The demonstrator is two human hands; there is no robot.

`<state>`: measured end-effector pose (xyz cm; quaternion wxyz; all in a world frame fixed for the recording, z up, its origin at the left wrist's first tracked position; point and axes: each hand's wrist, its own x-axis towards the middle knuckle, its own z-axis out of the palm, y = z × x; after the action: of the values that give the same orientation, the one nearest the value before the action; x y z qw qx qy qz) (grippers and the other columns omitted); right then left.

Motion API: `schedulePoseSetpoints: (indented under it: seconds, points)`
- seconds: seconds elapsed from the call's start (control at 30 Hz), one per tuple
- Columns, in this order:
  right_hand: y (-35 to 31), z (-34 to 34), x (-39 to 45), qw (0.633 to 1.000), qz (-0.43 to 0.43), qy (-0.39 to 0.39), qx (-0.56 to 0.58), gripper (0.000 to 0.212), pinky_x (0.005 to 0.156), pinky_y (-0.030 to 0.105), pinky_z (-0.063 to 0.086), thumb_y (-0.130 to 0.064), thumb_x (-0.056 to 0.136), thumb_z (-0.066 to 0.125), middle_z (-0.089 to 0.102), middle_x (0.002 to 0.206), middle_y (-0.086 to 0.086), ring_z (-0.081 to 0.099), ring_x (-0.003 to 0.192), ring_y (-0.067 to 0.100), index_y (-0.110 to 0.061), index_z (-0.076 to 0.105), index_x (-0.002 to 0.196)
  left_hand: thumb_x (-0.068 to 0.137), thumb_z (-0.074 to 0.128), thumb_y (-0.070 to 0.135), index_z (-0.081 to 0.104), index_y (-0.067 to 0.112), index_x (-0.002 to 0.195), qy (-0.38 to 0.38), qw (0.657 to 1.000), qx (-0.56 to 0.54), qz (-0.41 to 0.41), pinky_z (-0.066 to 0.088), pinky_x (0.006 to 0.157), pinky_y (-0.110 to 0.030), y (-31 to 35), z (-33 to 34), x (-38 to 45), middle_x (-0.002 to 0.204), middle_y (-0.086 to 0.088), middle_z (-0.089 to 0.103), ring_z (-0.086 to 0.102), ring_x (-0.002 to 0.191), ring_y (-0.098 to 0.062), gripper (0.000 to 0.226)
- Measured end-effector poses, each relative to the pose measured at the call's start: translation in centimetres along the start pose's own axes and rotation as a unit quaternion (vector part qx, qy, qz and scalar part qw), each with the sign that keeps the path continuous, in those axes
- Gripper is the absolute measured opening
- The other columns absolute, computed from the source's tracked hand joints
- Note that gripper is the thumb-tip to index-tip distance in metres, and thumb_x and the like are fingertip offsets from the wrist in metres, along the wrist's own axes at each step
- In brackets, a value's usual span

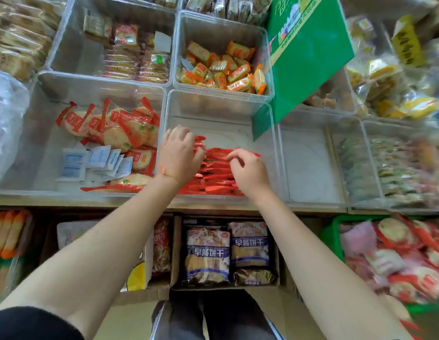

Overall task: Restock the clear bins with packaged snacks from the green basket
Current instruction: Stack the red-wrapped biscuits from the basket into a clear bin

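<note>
Both hands reach into the middle clear bin (220, 111). Red snack packs (217, 173) stand in a row in the front part of this bin. The left hand (179, 155) rests on the left end of the row with its fingers fairly straight, a loose grip that holds nothing. The right hand (247, 171) sits on the right side of the row with its fingers curled, but I cannot tell if its grip pinches a pack. The green basket (332, 235) is below and to the right of the middle bin, and it is full of red and white snack packs. Left of the middle bin, another bin (42, 133) holds round crackers in red wrappers. Behind the middle bin, a bin (223, 25) holds orange snacks.
</note>
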<state>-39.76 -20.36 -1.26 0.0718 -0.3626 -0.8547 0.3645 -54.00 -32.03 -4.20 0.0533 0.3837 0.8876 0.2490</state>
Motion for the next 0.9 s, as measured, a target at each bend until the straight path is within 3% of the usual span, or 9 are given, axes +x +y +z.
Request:
schedulePoseSetpoints:
  seconds: [0.07, 0.17, 0.3, 0.43, 0.57, 0.7, 0.73, 0.83, 0.9]
  points:
    - [1.3, -2.0, -3.1, 0.999, 0.022, 0.02, 0.018, 0.022, 0.064, 0.016, 0.04, -0.009, 0.095, 0.05, 0.07, 0.09, -0.002, 0.061, 0.079, 0.014, -0.017, 0.071, 0.095, 0.088, 0.043, 0.035, 0.067, 0.005, 0.097, -0.009, 0.998, -0.065, -0.014, 0.047, 0.083, -0.044, 3.8, -0.3, -2.3, 0.1, -0.014, 0.066, 0.06, 0.098, -0.036, 0.039]
    - [4.3, -4.7, -6.9, 0.998, 0.045, 0.022, 0.029, 0.022, 0.066, 0.026, 0.048, -0.01, 0.094, 0.05, 0.067, 0.079, -0.005, 0.063, 0.07, 0.016, -0.022, 0.068, 0.091, 0.092, 0.053, 0.03, 0.066, 0.012, 0.094, -0.066, 0.992, -0.104, -0.025, 0.05, 0.073, -0.041, 9.4, 0.1, -5.7, 0.091, -0.008, 0.069, 0.062, 0.088, -0.032, 0.023]
    - [10.3, -7.8, -10.9, 0.996, 0.076, -0.004, 0.044, 0.023, 0.068, 0.036, 0.054, -0.012, 0.091, 0.05, 0.068, 0.073, -0.004, 0.064, 0.068, 0.019, -0.026, 0.068, 0.087, 0.093, 0.052, 0.029, 0.067, 0.011, 0.094, -0.188, 0.977, -0.105, -0.005, 0.05, 0.074, -0.037, 15.8, 3.5, -9.6, 0.092, -0.009, 0.071, 0.063, 0.089, -0.031, 0.023]
    - [18.5, -11.9, -14.1, 0.99, 0.111, -0.082, 0.036, 0.021, 0.075, 0.041, 0.056, -0.021, 0.089, 0.049, 0.069, 0.077, -0.006, 0.066, 0.075, 0.023, -0.032, 0.065, 0.081, 0.094, 0.05, 0.03, 0.069, 0.019, 0.107, -0.317, 0.946, -0.071, -0.017, 0.049, 0.076, -0.031, 22.6, 9.3, -12.8, 0.103, -0.004, 0.07, 0.063, 0.092, -0.024, 0.026]
    - [28.9, -16.7, -16.9, 0.976, 0.109, -0.18, -0.048, 0.02, 0.08, 0.03, 0.048, -0.022, 0.095, 0.051, 0.072, 0.104, 0.005, 0.063, 0.099, 0.026, -0.02, 0.071, 0.098, 0.094, 0.05, 0.031, 0.068, 0.021, 0.107, -0.378, 0.921, -0.061, -0.063, 0.049, 0.082, -0.03, 29.8, 15.8, -16.2, 0.109, -0.002, 0.069, 0.062, 0.097, -0.021, 0.025]
    - [38.5, -21.4, -20.3, 0.962, 0.117, -0.23, -0.088, 0.015, 0.083, 0.034, 0.051, -0.03, 0.091, 0.059, 0.071, 0.105, 0.005, 0.064, 0.101, 0.027, -0.02, 0.068, 0.097, 0.096, 0.05, 0.029, 0.068, 0.016, 0.112, -0.39, 0.911, -0.063, -0.119, 0.049, 0.087, -0.031, 37.4, 20.8, -20.7, 0.111, -0.004, 0.069, 0.063, 0.103, -0.024, 0.027]
    - [40.3, -22.5, -21.2, 0.957, 0.107, -0.249, -0.099, 0.022, 0.087, 0.037, 0.052, -0.037, 0.088, 0.065, 0.069, 0.108, 0.004, 0.063, 0.103, 0.025, -0.02, 0.068, 0.101, 0.095, 0.05, 0.027, 0.068, 0.015, 0.11, -0.394, 0.906, -0.074, -0.135, 0.05, 0.086, -0.031, 39.2, 21.7, -21.8, 0.108, -0.006, 0.07, 0.064, 0.101, -0.025, 0.026]
    - [43.8, -25.2, -23.9, 0.925, 0.071, -0.345, -0.14, 0.07, 0.099, 0.04, 0.048, -0.059, 0.071, 0.077, 0.058, 0.128, 0.001, 0.055, 0.116, 0.023, -0.023, 0.059, 0.128, 0.094, 0.05, 0.023, 0.068, 0.011, 0.105, -0.418, 0.884, -0.102, -0.181, 0.054, 0.08, -0.032, 43.5, 23.9, -24.3, 0.097, -0.008, 0.072, 0.069, 0.089, -0.026, 0.024]
    - [45.5, -26.1, -25.6, 0.902, 0.035, -0.387, -0.191, 0.083, 0.105, 0.045, 0.043, -0.059, 0.067, 0.079, 0.051, 0.138, 0.001, 0.049, 0.125, 0.026, -0.029, 0.048, 0.138, 0.094, 0.05, 0.021, 0.068, 0.01, 0.104, -0.414, 0.879, -0.119, -0.206, 0.055, 0.077, -0.032, 45.3, 25.0, -25.2, 0.094, -0.008, 0.072, 0.07, 0.085, -0.027, 0.023]
